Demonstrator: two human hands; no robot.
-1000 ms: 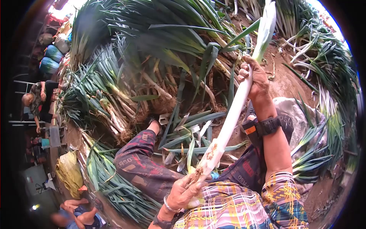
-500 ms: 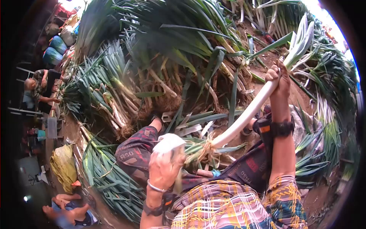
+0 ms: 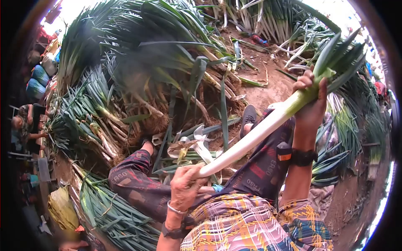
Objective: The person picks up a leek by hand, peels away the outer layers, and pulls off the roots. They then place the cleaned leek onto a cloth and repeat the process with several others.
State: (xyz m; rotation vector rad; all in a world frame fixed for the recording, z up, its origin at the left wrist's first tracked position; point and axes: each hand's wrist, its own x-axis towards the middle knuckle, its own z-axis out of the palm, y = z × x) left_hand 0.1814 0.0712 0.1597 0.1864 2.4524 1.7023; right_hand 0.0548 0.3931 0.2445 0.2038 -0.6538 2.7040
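Note:
A long leek slants across my lap, white along its shaft and green at the upper right. My right hand is closed around its green upper part, just below the leaves. Down at the other end, my left hand is closed about the pale butt; my fingers hide the root end. Torn pale outer leaves lie on the ground between my legs, just beyond the left hand. A small blue thing shows under the shaft, too small to name.
A big heap of untrimmed leeks rises ahead, roots toward me. More leeks lie in a bundle at my left and a pile at my right. A yellow sack and another person are at far left.
The view has turned right. Pale outer leaf that was in my left hand is gone from it; that hand now holds the leek's butt. My right hand's grip is now on the green part.

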